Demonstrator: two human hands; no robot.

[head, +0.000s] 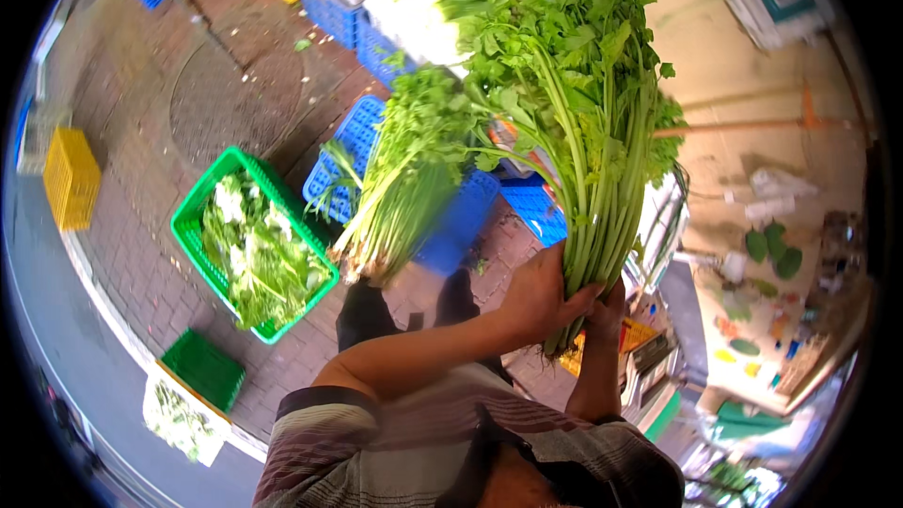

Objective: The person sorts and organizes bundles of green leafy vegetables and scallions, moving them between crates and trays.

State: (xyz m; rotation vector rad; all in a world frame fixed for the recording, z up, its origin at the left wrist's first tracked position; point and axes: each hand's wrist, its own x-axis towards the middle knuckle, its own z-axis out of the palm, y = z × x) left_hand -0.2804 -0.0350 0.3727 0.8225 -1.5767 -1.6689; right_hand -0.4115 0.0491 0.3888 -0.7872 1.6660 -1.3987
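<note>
A large leafy bunch of celery (592,162) stands upright in my grip, roots at the bottom and leaves at the top. My left hand (540,296) wraps around the lower stems from the left. On the other side, my right hand (607,307) closes around the same stems, partly hidden behind the bunch and my left fingers. More celery (402,176) lies in a pile before me, its rooted ends towards my legs. Beneath that pile are a blue plastic crate (346,148) and another blue plastic surface (462,215), partly covered and blurred.
A green plastic basket (194,240) of loose leaves stands left on the brick paving (134,275). Farther left are a yellow crate (70,180) and a dark green bin (204,367). Blue crates (328,7) bearing vegetables line the top. A tan wall (726,113) rises on the right.
</note>
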